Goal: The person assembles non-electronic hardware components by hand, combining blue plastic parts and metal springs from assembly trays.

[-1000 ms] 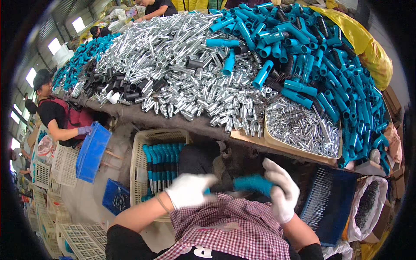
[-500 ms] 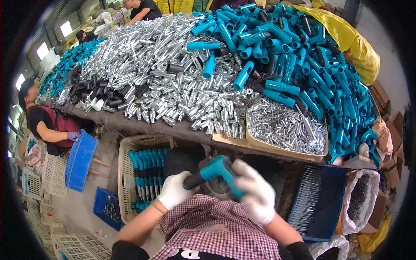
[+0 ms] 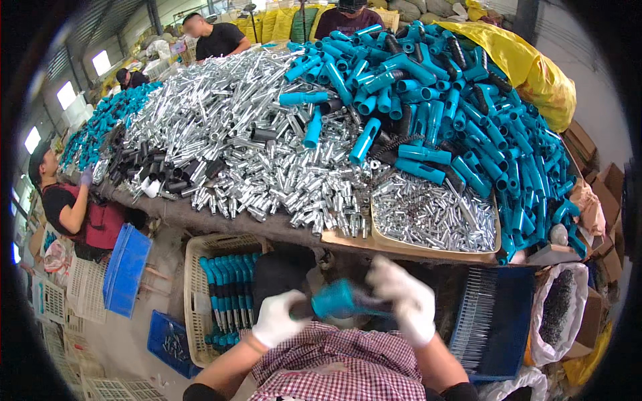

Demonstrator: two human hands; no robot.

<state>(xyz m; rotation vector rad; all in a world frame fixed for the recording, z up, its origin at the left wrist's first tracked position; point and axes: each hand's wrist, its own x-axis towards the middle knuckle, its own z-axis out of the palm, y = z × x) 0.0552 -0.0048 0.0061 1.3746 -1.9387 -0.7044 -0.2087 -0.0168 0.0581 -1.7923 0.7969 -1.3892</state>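
Note:
Both my hands wear white gloves and grip one teal plastic handle [image 3: 340, 299] with a black end, held just above my lap. My left hand [image 3: 275, 319] grasps its black left end. My right hand [image 3: 404, 299] closes around its right part. Ahead of me the table [image 3: 221, 220] carries a heap of shiny metal tubes [image 3: 234, 134], a heap of teal handles [image 3: 455, 113] and a shallow tray [image 3: 435, 250] filled with small metal pieces. A beige crate [image 3: 194, 267] at my left holds finished teal handles [image 3: 227, 281] laid in a row.
A blue crate [image 3: 498, 321] of thin metal rods and a white sack [image 3: 562, 314] stand at my right. Blue bins [image 3: 127, 271] lie on the floor to the left. One person [image 3: 70, 207] sits at the table's left end; others stand at the far side [image 3: 217, 37].
The teal handle has been turned and shifted between my hands, from lying level a second ago to a new angle now. My right hand moved up and over it.

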